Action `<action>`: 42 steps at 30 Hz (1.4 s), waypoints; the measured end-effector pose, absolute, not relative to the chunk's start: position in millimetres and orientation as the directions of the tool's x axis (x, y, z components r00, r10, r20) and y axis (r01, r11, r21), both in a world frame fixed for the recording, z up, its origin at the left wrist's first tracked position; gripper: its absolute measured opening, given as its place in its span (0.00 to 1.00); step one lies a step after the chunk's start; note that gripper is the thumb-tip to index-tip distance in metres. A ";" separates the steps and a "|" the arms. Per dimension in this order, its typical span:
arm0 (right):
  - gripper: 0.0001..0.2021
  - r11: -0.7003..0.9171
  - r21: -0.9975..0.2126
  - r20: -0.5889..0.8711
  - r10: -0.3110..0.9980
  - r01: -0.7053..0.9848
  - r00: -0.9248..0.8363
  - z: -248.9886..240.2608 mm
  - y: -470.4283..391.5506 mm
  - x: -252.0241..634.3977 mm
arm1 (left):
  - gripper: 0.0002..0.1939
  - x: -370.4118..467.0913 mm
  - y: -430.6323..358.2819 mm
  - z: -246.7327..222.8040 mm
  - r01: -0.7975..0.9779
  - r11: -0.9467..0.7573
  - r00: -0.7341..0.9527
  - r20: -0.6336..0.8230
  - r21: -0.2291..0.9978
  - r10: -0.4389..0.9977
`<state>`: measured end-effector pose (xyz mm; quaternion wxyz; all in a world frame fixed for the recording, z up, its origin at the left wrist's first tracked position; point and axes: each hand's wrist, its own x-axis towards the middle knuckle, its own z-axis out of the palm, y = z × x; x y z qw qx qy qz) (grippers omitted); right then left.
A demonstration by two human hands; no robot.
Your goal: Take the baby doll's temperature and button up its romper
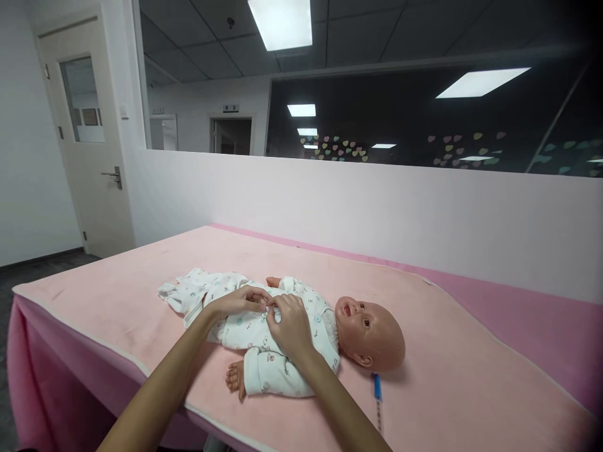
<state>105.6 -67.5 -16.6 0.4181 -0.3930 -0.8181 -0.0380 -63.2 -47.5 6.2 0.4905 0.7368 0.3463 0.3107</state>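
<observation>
A baby doll [372, 331] lies on its back on the pink-covered table [452, 383], head to the right. It wears a white printed romper [257, 329]. My left hand [240, 301] pinches the romper's front at the doll's belly. Right beside it, my right hand [291, 326] grips the same front opening at the chest, fingers curled on the cloth. The fingertips of the two hands almost meet over the middle of the garment.
A blue-capped thermometer-like stick [377, 395] lies on the cover just below the doll's head. A low pink-white wall [358, 207] with a window runs behind the table. A white door [87, 138] stands at the left.
</observation>
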 end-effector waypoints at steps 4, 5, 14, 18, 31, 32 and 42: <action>0.06 0.683 -0.265 0.721 0.609 0.681 -0.331 -17.0 -68.5 105.9 | 0.16 -62.1 -44.7 2.8 0.194 -0.278 0.541 0.133 0.941 0.830; 0.06 0.686 -0.261 0.730 0.601 0.679 -0.326 -15.9 -68.5 105.9 | 0.15 -61.8 -43.9 1.7 0.202 -0.290 0.516 0.149 0.935 0.843; 0.05 0.740 -0.182 0.923 0.356 0.648 -0.148 19.5 -105.9 131.2 | 0.17 -63.7 -37.5 -4.0 0.330 -0.403 0.513 0.196 0.854 0.836; 0.05 0.644 -0.199 0.971 0.229 0.739 0.062 -2.5 -123.6 176.2 | 0.18 -63.2 -41.3 -2.7 0.364 -0.411 0.484 0.208 0.836 0.850; 0.06 0.352 -0.391 0.875 0.429 0.850 0.225 -23.9 -30.7 212.9 | 0.15 -60.5 -32.6 -13.0 0.267 -0.330 0.472 0.176 0.906 0.864; 0.07 0.332 -0.394 0.862 0.457 0.857 0.219 -26.4 -31.6 212.1 | 0.14 -60.8 -33.7 -12.0 0.274 -0.336 0.479 0.174 0.901 0.860; 0.14 0.261 -0.371 0.686 0.724 0.891 0.073 -13.8 -39.8 198.2 | 0.17 -60.9 -39.6 -6.2 0.352 -0.338 0.462 0.152 0.873 0.874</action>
